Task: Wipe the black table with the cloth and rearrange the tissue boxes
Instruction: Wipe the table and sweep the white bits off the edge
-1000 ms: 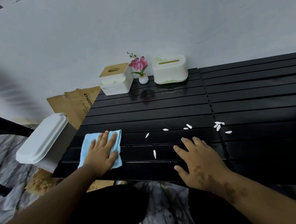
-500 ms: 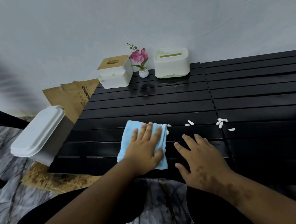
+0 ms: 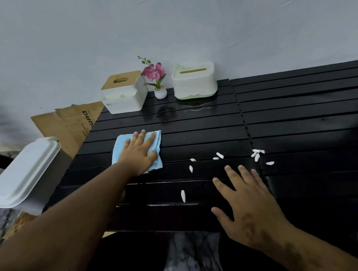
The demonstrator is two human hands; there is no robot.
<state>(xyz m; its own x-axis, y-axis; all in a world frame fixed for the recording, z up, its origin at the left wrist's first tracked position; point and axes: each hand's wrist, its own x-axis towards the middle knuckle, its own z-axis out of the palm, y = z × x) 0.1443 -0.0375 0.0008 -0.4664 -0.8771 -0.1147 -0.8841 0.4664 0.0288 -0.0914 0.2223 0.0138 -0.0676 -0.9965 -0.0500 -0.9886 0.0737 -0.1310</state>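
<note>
My left hand [image 3: 140,152] presses flat on a light blue cloth [image 3: 120,148] on the left part of the black slatted table [image 3: 298,117]. My right hand [image 3: 246,204] rests flat on the table near its front edge, fingers spread, holding nothing. At the back by the wall stand a white tissue box with a wooden lid [image 3: 124,92] and a white tissue box with a green base [image 3: 194,81]. Several small white scraps [image 3: 256,154] lie on the table between and beyond my hands.
A small pink flower in a white pot [image 3: 158,80] stands between the two tissue boxes. Left of the table is a white lidded bin [image 3: 25,176], with brown cardboard [image 3: 68,123] leaning on the wall behind it. Marbled floor shows below the table's front edge.
My left hand first slid the cloth rightward along the front, then moved it back left and further from me. The right hand stayed where it was.
</note>
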